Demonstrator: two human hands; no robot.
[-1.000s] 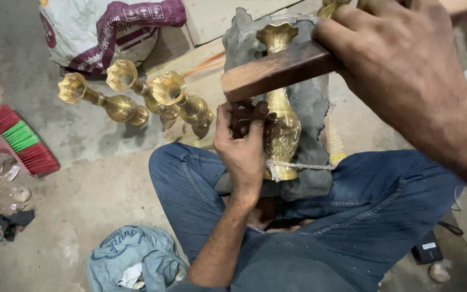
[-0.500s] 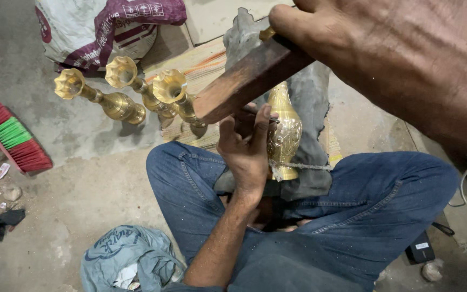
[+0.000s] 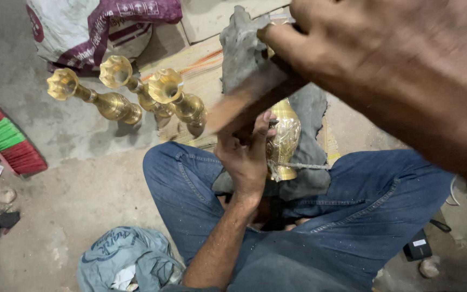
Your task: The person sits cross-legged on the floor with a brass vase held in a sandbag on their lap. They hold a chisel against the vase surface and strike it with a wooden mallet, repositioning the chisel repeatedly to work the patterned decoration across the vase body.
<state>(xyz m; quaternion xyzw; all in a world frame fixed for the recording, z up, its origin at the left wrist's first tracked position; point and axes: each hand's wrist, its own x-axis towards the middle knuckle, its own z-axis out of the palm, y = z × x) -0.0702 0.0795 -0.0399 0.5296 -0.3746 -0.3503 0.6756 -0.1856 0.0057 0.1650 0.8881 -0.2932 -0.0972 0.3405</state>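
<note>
at the far left edge a broom point(image 3: 9, 143) with red and green bristles lies on the concrete floor point(image 3: 82, 184), and below it a crumpled blue-grey cloth bag point(image 3: 128, 259) sits near the person's knee. further right, three finished brass stands point(image 3: 131, 97) with fluted cups lie side by side on the floor, touching one another, in front of a white and maroon sack point(image 3: 98, 27). in the middle, the left hand point(image 3: 247, 159) is clenched around a small tool whose tip i cannot make out, pressed against the engraved brass vase point(image 3: 283, 138). the vase rests in the lap on a grey cloth pad point(image 3: 309, 108), tied down by a cord point(image 3: 304, 166) across its base, between legs in blue jeans point(image 3: 352, 216). to the right and very close to the camera, the right hand point(image 3: 395, 65) is closed tight on a wooden mallet point(image 3: 255, 105), which is blurred and lifted above the left hand. this looks like the striking step of chasing a pattern into the vase; the next move seems to call for a short, square blow on the tool's head while the left hand keeps it steady.
</note>
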